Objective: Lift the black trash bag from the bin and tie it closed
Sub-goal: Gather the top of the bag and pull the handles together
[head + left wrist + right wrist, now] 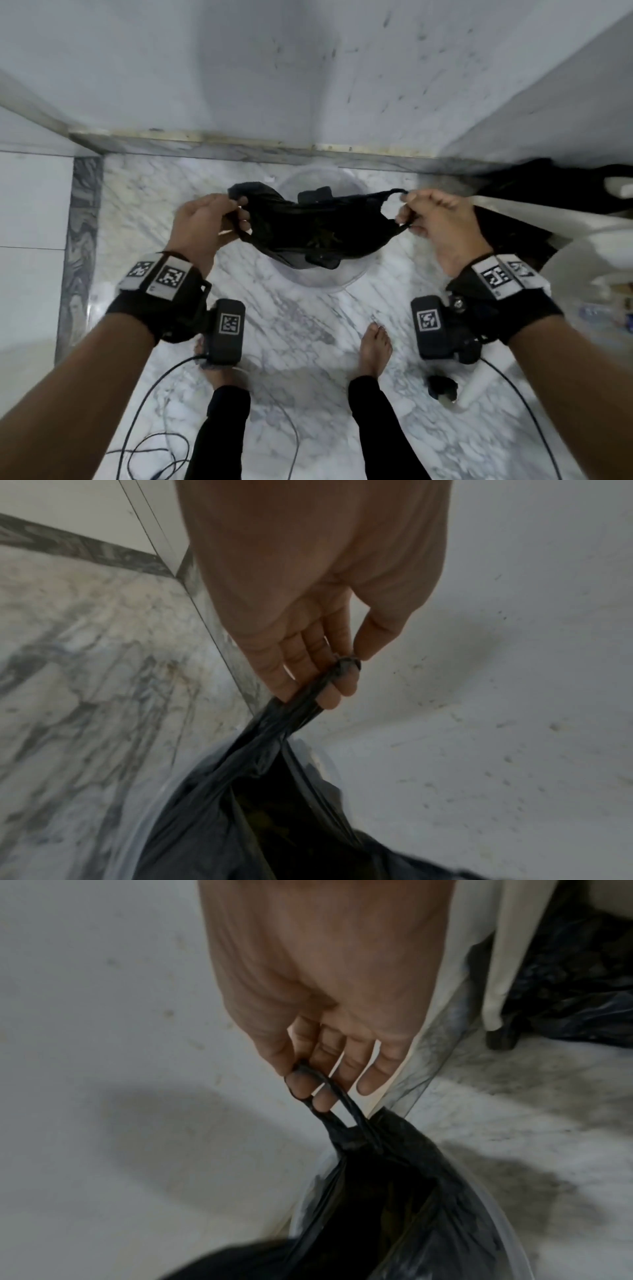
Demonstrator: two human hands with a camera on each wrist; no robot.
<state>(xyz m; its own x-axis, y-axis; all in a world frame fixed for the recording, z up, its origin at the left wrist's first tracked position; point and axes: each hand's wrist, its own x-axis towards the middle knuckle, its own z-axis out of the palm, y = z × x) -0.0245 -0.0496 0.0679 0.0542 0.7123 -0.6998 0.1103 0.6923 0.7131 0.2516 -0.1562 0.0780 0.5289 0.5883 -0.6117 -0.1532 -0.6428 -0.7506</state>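
The left hand (202,222) pinches one gathered corner of the bag (315,229), thumb against the curled fingers (308,653); in the left wrist view the black plastic bunches into a twisted strip that runs through those fingers and out past the thumb tip. To the right of this hand the bag hangs stretched, its mouth pulled wide and its body sagging down over the bin (346,279), a clear round tub on the floor (301,329) just below and between the two hands. Whether the bag's bottom is clear of the bin cannot be told; both wrist views show plastic reaching down inside the clear rim (150,813).

At the far side of the bag, the right hand (442,219) grips the other handle loop, which is hooked round the fingers (322,1053) with the thumb closed on it. The loop is thin and taut, with a gap showing between its two strands just below the hand.

Right of this hand a white leg (493,969) stands on the floor, with more black plastic (582,988) lying behind it. Nearer the person than both hands, two bare feet (375,349) stand on the marble.
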